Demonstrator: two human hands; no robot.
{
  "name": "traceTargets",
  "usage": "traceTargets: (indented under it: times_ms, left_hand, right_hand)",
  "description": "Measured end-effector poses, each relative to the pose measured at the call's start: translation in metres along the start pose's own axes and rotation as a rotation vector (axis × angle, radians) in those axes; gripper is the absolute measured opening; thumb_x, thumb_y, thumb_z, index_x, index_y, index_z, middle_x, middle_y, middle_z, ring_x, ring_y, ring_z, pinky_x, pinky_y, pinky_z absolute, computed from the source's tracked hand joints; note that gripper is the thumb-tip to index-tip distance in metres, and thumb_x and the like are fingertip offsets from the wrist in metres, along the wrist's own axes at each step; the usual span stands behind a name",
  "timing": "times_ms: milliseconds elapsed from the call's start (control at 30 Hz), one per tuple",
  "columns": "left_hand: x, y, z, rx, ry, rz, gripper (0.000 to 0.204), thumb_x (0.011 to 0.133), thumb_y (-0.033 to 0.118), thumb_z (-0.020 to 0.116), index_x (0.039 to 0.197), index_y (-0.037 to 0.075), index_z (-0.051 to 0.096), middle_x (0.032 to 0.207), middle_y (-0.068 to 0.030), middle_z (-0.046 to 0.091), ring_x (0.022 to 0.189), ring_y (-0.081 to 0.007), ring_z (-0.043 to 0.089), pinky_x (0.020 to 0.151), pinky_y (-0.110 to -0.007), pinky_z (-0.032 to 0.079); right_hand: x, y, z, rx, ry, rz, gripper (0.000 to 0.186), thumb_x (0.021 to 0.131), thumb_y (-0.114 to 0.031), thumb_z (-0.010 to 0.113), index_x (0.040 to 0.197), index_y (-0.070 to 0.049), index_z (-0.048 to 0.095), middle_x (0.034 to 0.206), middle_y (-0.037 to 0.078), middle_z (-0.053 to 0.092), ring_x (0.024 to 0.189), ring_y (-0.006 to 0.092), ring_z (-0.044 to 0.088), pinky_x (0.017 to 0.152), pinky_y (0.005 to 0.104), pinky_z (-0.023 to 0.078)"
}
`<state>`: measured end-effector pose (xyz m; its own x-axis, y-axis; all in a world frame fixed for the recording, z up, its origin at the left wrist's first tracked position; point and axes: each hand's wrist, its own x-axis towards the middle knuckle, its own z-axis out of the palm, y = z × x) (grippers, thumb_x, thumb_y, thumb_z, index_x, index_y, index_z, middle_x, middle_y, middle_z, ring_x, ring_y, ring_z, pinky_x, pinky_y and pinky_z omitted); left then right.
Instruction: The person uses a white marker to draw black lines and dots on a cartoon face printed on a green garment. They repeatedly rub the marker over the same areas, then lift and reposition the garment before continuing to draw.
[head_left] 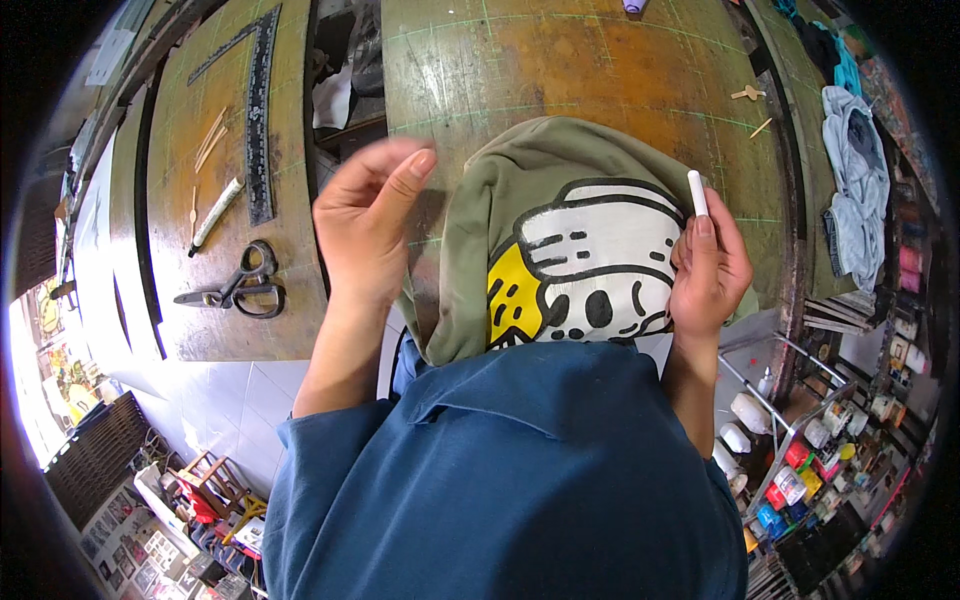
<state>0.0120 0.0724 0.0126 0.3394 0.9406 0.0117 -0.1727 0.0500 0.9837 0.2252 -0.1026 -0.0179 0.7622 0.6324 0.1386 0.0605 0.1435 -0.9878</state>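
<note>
The surface [450, 60] bears green cloth [462, 240]; your left grip [370, 220] is half-open, empty; your right grip [708, 275] pinches a white stick [697, 194].

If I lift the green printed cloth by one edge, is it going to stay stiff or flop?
The green printed cloth will likely flop, since its upper left side lies in soft, loose folds. The printed picture may bend slightly more stiffly, as it looks smoother than the bunched folds above it.

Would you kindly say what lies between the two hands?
In the head view, a strip of tabletop shows beside the left hand, then green printed fabric.
</note>
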Motion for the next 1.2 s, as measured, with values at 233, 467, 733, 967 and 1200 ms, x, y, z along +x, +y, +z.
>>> traceTargets:
  times_ms: [233, 467, 733, 967, 1200]
  left_hand:
    - [0.000, 0.005, 0.019, -0.001, 0.105, 0.098, 0.006, 0.085, -0.001, 0.067, 0.090, -0.003, 0.069, 0.077, -0.0054, 0.068, 0.064, -0.0077, 0.061, 0.059, -0.018, 0.046]
    - [0.011, -0.018, 0.019, 0.344, -0.131, 0.506, 0.043, 0.080, 0.000, 0.071, 0.121, 0.000, 0.057, 0.115, -0.0129, 0.064, 0.100, -0.0190, 0.064, 0.078, -0.023, 0.049]
    - [-0.002, -0.016, 0.027, 1.112, -0.545, 0.606, 0.077, 0.064, 0.070, 0.066, 0.127, 0.027, 0.059, 0.140, -0.0147, 0.045, 0.130, -0.0384, 0.037, 0.098, -0.065, 0.021]
    - [0.003, -0.023, 0.034, 1.276, -0.697, 0.548, 0.087, 0.062, 0.085, 0.051, 0.129, 0.030, 0.058, 0.149, -0.0135, 0.035, 0.138, -0.0412, 0.025, 0.103, -0.066, 0.013]
    - [0.000, -0.020, 0.038, 1.326, -0.640, 0.453, 0.090, 0.059, 0.088, 0.051, 0.130, 0.032, 0.057, 0.148, -0.0135, 0.036, 0.136, -0.0435, 0.026, 0.101, -0.067, 0.013]
  right_hand:
    - [0.001, 0.002, 0.004, -0.006, 0.005, -0.034, 0.029, 0.095, -0.003, 0.051, 0.121, 0.008, 0.056, 0.068, -0.004, 0.050, 0.054, 0.0007, 0.035, 0.047, 0.0185, 0.027]
    - [0.000, -0.001, 0.004, -0.045, 0.014, -0.009, 0.029, 0.094, -0.004, 0.052, 0.121, 0.007, 0.056, 0.067, -0.004, 0.050, 0.054, 0.0004, 0.036, 0.047, 0.0180, 0.026]
    - [-0.002, -0.001, 0.002, -0.106, -0.005, -0.009, 0.028, 0.093, -0.005, 0.055, 0.119, 0.006, 0.059, 0.071, -0.001, 0.056, 0.056, 0.0031, 0.043, 0.051, 0.0184, 0.034]
    - [0.006, -0.039, 0.031, -0.686, -0.262, -0.286, 0.023, 0.087, -0.002, 0.058, 0.107, 0.005, 0.065, 0.089, 0.018, 0.068, 0.075, 0.0220, 0.067, 0.066, 0.0290, 0.051]
    - [-0.004, -0.026, 0.049, -0.824, -0.344, -0.237, 0.026, 0.083, 0.000, 0.059, 0.109, -0.001, 0.060, 0.073, 0.016, 0.058, 0.062, 0.0338, 0.058, 0.055, 0.0387, 0.046]
